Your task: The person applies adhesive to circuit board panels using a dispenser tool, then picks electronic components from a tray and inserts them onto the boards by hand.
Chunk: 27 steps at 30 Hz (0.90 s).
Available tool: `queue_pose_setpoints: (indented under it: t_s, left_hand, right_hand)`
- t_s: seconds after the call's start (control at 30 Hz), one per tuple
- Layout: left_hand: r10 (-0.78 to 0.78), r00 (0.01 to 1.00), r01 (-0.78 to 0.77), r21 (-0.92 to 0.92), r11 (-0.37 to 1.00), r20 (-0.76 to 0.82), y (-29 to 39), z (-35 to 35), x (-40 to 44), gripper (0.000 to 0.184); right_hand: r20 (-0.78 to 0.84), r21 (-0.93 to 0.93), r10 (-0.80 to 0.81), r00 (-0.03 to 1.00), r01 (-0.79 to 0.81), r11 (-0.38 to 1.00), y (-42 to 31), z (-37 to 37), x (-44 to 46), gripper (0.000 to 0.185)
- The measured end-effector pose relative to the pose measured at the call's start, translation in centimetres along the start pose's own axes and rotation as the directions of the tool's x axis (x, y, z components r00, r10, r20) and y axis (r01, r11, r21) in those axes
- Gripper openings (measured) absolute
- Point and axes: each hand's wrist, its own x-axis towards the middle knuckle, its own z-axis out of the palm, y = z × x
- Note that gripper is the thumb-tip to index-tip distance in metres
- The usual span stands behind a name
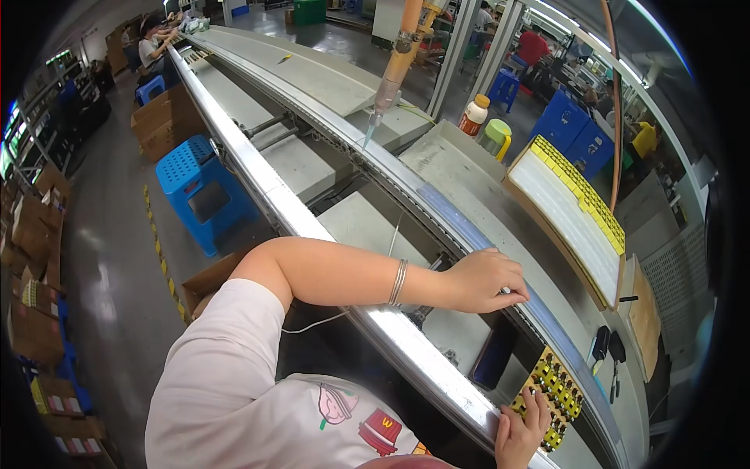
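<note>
My left hand (492,281) reaches across the conveyor to its far rail (457,223), fingers curled and thumb close to the fingertips. A small thing may be at the pinch, but I cannot make it out. A metal bangle circles that wrist. My right hand (525,430) is at the near edge of a circuit board panel (574,384) crowded with yellow and black components, its fingers bent over the top and its thumb to the side. This panel lies across the conveyor rails. A dark phone-like slab (494,356) is just beyond it, between the rails.
Along the right shelf stand a box of yellow components (562,215), a white bottle (474,115), a green cup (494,139) and dark-handled tools (609,352). A tapered nozzle (388,86) hangs above the line. Left are a blue stool (195,180) and cartons (166,121).
</note>
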Motion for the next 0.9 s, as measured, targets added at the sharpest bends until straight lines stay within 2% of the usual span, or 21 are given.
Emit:
queue_pose_setpoints:
  t_s: [0.9]
  left_hand:
    - [-0.023,0.999,0.023,0.004,1.000,0.022,0.0,0.0,-0.1,0.013]
  right_hand:
    - [-0.048,-0.112,0.142,0.989,-0.147,0.983,4.6,-1.5,-5.6,0.019]
